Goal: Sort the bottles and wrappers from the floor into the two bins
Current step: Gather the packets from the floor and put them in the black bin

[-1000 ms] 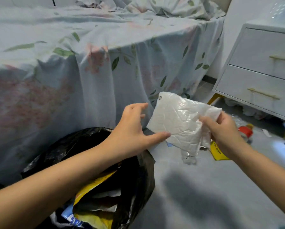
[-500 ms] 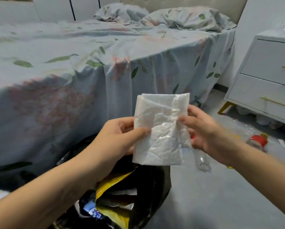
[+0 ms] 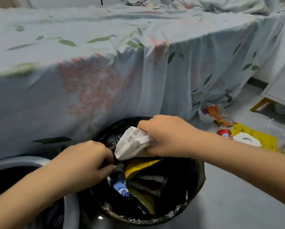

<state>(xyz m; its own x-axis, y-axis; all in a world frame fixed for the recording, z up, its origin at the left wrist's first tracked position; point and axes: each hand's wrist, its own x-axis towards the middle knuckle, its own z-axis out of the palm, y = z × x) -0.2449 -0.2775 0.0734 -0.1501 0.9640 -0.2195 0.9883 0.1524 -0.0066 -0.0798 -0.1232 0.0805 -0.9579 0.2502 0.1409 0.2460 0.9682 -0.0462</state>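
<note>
Two bins by the bed [image 3: 105,66]: black-lined bin [image 3: 198,176] at centre, already holding wrappers; grey bin [image 3: 19,160] at left, only partly in view. Right hand [image 3: 168,134] clutches white wrapper [image 3: 131,144] directly over the black bin's mouth. Left hand [image 3: 82,164] pinches the liner edge, seemingly holding it open. Step in hand, as I judge it: dropping this wrapper. Next calls for release, then reaching for floor litter [image 3: 254,138] at right, bottle [image 3: 224,133] included.

Single head-worn view, looked forward and down from close above black-lined bin [image 3: 197,182]; bed [image 3: 105,63] filled upper frame, floor [image 3: 237,204] at lower right. No second view.
</note>
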